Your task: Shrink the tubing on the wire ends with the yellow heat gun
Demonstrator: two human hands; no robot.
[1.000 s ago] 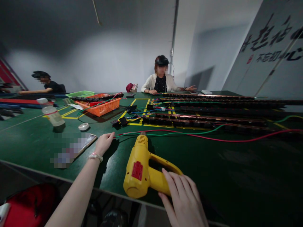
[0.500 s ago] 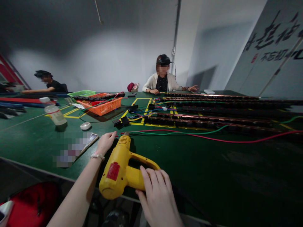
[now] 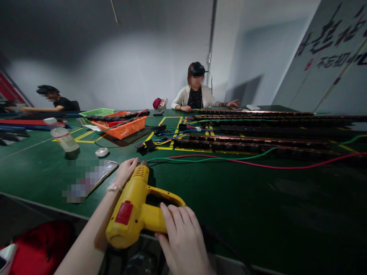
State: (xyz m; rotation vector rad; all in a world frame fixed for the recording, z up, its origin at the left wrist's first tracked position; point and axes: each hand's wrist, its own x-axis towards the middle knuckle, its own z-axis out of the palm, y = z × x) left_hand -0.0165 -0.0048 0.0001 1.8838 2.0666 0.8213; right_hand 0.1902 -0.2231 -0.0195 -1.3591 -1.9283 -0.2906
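A pale grey wall (image 3: 129, 57) closes off the far side of the room, with dark lettering (image 3: 329, 46) on the panel at the right, and in front of it spreads a green tabletop (image 3: 229, 198) marked with yellow lines. The yellow heat gun (image 3: 129, 206) is over the near edge of the tabletop, left of the middle of the view; its long axis runs away from the wearer and leans a little to the right, with the metal nozzle (image 3: 144, 163) at the far end and the rounded back nearest the wearer. Its grip sticks out to the right, and the right hand (image 3: 183, 236) is curled around the end of that grip, fingers over the top and thumb below. The left hand (image 3: 126, 171) reaches forward past the gun's left side, its fingers drawn together on the wire ends (image 3: 139, 162) just beside the nozzle; exactly how they pinch is partly hidden. From there a red wire (image 3: 272, 167) and a green wire (image 3: 241, 157) run off to the right, in front of long dark strips (image 3: 252, 143) with coppery edges. To the left of the left hand lie a phone (image 3: 94, 181), partly blurred out, and a small white ring (image 3: 101, 152), with a bottle (image 3: 64, 138) and an orange basket (image 3: 127, 129) beyond. One person (image 3: 195, 91) sits across the tabletop, another person (image 3: 57, 100) at the far left
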